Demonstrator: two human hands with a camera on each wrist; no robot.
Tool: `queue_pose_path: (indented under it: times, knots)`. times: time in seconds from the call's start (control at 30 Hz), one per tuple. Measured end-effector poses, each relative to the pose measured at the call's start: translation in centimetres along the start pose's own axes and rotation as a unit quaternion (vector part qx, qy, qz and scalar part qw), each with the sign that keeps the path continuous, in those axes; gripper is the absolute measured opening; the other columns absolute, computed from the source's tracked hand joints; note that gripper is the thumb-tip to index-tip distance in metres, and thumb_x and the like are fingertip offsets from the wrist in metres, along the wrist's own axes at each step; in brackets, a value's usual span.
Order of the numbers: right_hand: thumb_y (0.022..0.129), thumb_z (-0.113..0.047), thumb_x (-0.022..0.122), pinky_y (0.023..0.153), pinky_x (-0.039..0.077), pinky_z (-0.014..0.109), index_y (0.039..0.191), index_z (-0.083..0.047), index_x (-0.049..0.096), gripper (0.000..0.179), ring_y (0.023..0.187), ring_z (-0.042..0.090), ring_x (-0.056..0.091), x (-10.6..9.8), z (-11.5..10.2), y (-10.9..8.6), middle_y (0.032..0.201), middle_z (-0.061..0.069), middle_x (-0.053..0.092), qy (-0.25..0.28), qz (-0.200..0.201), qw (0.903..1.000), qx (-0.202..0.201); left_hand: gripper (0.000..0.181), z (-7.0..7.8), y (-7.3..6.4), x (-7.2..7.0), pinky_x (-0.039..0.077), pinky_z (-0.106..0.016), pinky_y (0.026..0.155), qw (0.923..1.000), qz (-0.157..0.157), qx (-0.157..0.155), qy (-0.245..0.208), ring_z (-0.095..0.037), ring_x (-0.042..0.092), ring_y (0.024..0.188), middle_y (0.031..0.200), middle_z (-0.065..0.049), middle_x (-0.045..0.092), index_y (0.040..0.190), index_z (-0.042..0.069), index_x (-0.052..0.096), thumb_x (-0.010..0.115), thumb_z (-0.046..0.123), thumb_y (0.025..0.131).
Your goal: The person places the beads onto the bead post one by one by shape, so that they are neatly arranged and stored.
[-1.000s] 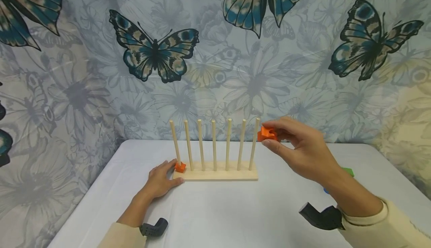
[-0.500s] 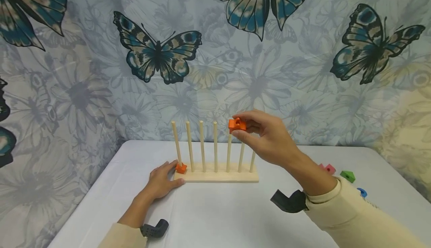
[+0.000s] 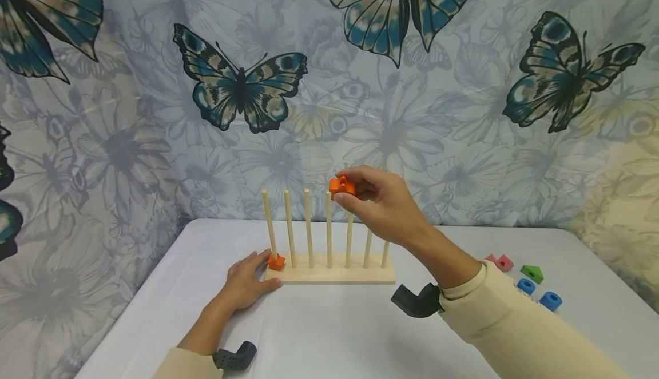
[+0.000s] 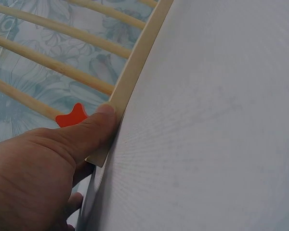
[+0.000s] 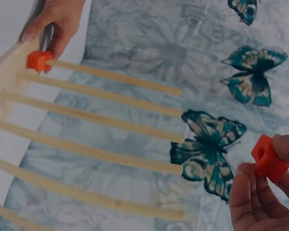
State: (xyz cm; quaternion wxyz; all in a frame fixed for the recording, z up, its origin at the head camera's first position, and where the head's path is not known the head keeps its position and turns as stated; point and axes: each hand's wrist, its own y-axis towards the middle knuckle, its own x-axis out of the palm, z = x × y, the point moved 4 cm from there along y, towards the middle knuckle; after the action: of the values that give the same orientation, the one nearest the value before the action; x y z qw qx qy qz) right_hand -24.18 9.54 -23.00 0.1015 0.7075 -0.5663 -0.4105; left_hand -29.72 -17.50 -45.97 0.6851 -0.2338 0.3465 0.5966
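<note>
A wooden peg rack [image 3: 334,276] with several upright pegs stands on the table. An orange star-shaped bead [image 3: 276,262] sits at the foot of its leftmost peg. My left hand [image 3: 244,282] grips the left end of the base, thumb along the front edge and fingers behind, as the left wrist view also shows. Between thumb and fingertips my right hand [image 3: 386,207] pinches a second orange star bead [image 3: 340,187], raised to the height of the peg tops near the middle of the rack. The hole in this bead [image 5: 264,153] shows in the right wrist view.
On the right of the white-covered table [image 3: 329,333] lie pink beads [image 3: 504,262], a green triangular bead [image 3: 532,274] and two blue round beads [image 3: 551,300]. A butterfly-patterned cloth [image 3: 391,139] hangs behind the table.
My right hand has carried the orange star bead leftward, from beside the rightmost peg to above the middle pegs. The left hand keeps its hold on the base.
</note>
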Motion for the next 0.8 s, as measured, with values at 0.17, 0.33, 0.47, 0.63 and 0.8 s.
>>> queue_pose_path:
  times: [0.17,0.33,0.47,0.63,0.8]
  knots:
    - [0.087,-0.005,0.071,0.072,0.054,0.030,0.113,-0.001,0.067,0.027,0.079,0.014,0.063,0.4,0.0,0.6,0.094,0.002,0.067,-0.015,0.004,0.9999,-0.007,0.082,-0.1,0.0,0.1,0.010,-0.057,0.110,1.0000,-0.002,-0.005,0.005,-0.040,0.025,0.138,0.144,-0.020,0.044,0.143,0.004,0.045,0.080,0.041,0.078]
    - [0.088,-0.005,0.069,0.077,0.054,0.029,0.114,-0.002,0.066,0.026,0.084,0.014,0.063,1.0,-0.3,1.7,0.095,0.002,0.068,-0.009,0.009,0.9997,-0.023,0.082,0.0,0.2,0.1,0.009,-0.057,0.110,1.0000,-0.001,-0.004,0.006,-0.040,0.026,0.138,0.143,-0.018,0.045,0.143,0.004,0.046,0.080,0.041,0.078]
    - [0.089,-0.004,0.068,0.078,0.054,0.030,0.116,-0.001,0.065,0.027,0.086,0.015,0.063,1.8,-0.6,2.7,0.097,0.003,0.068,0.004,0.016,0.9996,-0.023,0.081,0.0,0.2,0.0,0.009,-0.056,0.110,1.0000,0.003,0.004,0.007,-0.040,0.026,0.138,0.142,-0.016,0.047,0.142,0.004,0.046,0.080,0.039,0.078]
    - [0.090,-0.004,0.067,0.077,0.053,0.032,0.117,0.001,0.064,0.028,0.083,0.017,0.063,3.5,-0.8,4.0,0.096,0.005,0.067,0.030,0.015,0.9993,-0.014,0.080,0.0,0.2,0.0,0.010,-0.055,0.110,0.9999,0.006,0.011,0.005,-0.040,0.027,0.137,0.141,-0.016,0.048,0.142,0.003,0.047,0.080,0.037,0.078]
    - [0.091,-0.007,0.067,0.071,0.053,0.031,0.119,-0.001,0.064,0.029,0.081,0.016,0.063,5.6,-0.6,5.5,0.097,0.003,0.067,0.027,0.010,0.9996,0.008,0.079,0.1,0.1,-0.1,0.010,-0.055,0.110,0.9998,0.007,0.018,0.002,-0.040,0.028,0.137,0.141,-0.016,0.048,0.142,0.003,0.047,0.080,0.037,0.078]
